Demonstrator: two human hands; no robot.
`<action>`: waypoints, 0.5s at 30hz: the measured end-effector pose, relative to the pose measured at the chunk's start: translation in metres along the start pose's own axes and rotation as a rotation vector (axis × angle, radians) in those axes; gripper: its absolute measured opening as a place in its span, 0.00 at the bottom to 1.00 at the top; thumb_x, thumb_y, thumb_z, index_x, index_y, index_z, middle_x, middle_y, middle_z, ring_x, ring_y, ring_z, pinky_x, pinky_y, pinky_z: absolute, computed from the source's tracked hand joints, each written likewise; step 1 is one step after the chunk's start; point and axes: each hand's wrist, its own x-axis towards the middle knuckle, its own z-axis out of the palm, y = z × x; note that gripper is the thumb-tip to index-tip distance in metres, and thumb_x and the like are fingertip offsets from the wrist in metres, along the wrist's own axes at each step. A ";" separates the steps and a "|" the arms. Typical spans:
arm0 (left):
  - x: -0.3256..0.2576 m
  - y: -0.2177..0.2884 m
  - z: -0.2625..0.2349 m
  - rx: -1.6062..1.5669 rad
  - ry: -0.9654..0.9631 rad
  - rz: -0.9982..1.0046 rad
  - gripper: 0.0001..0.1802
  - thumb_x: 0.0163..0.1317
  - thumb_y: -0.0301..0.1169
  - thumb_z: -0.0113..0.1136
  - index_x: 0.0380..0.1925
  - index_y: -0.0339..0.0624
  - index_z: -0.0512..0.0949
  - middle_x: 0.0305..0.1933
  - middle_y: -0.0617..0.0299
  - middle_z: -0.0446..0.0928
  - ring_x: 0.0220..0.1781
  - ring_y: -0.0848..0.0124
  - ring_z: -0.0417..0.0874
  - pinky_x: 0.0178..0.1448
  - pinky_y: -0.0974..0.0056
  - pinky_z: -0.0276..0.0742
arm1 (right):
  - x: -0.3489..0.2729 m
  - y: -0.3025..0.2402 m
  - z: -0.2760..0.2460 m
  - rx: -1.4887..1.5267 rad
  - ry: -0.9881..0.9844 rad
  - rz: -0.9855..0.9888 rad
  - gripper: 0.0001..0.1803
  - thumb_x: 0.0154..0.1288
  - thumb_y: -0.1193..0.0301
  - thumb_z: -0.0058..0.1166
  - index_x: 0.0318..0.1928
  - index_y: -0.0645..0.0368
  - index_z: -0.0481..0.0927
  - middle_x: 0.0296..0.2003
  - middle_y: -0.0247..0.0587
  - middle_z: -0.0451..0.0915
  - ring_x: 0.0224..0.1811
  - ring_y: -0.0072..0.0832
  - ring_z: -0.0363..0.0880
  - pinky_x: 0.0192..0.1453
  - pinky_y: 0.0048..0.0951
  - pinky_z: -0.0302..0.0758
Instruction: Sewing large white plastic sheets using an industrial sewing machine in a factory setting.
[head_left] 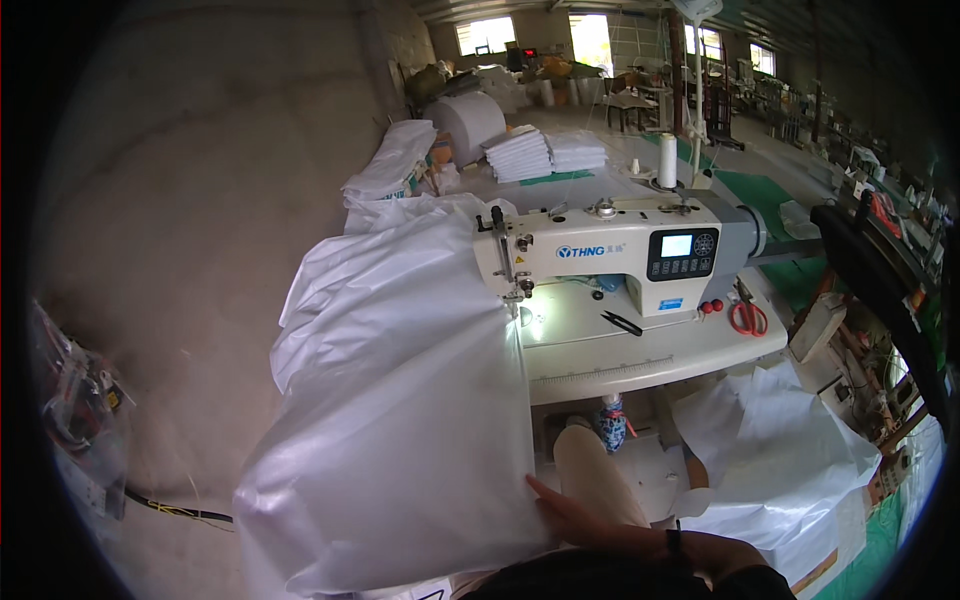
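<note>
A large white translucent sheet point(400, 400) drapes from the sewing machine's needle area down to my lap, and its right edge runs straight down from the presser foot point(519, 292). My right hand point(568, 515) comes in from the lower right with a dark band at the wrist. It grips the sheet's lower right edge, one finger lying along the edge. My left hand is out of sight, and I cannot tell if it is under the sheet. The white sewing machine point(620, 250) stands on a white table point(640, 360).
Red-handled scissors point(748, 318) and black snips point(622, 322) lie on the table. A thread cone point(667, 160) stands behind the machine. Stacks of folded white cloth point(545, 152) and a big white roll point(468, 122) sit farther back. More white sheets point(790, 450) lie on the floor at right.
</note>
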 end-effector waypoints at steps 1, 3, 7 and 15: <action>0.003 0.000 -0.004 -0.013 0.020 0.000 0.22 0.62 0.45 0.49 0.48 0.40 0.70 0.45 0.50 0.75 0.47 0.56 0.76 0.55 0.53 0.68 | 0.008 -0.001 0.001 -0.006 0.025 0.001 0.26 0.68 0.71 0.38 0.66 0.51 0.56 0.20 0.40 0.65 0.21 0.24 0.66 0.29 0.28 0.68; 0.013 0.004 -0.012 -0.046 0.078 0.022 0.22 0.62 0.45 0.49 0.48 0.40 0.70 0.45 0.51 0.75 0.47 0.56 0.76 0.56 0.53 0.68 | 0.027 -0.001 0.005 -0.031 0.071 0.002 0.26 0.68 0.71 0.38 0.67 0.49 0.55 0.22 0.38 0.66 0.21 0.22 0.66 0.29 0.26 0.68; 0.029 0.010 -0.026 -0.111 0.165 0.058 0.22 0.62 0.45 0.48 0.48 0.40 0.70 0.45 0.51 0.75 0.48 0.57 0.76 0.56 0.53 0.68 | 0.053 0.009 0.005 0.225 0.052 0.153 0.26 0.68 0.72 0.37 0.67 0.50 0.55 0.22 0.34 0.67 0.21 0.21 0.65 0.28 0.25 0.67; 0.053 0.019 -0.059 -0.233 0.318 0.148 0.22 0.63 0.45 0.48 0.49 0.40 0.70 0.46 0.52 0.75 0.49 0.57 0.76 0.57 0.53 0.67 | 0.098 0.021 -0.019 -0.046 0.245 -0.100 0.24 0.68 0.72 0.36 0.65 0.56 0.58 0.25 0.39 0.70 0.25 0.23 0.69 0.34 0.26 0.71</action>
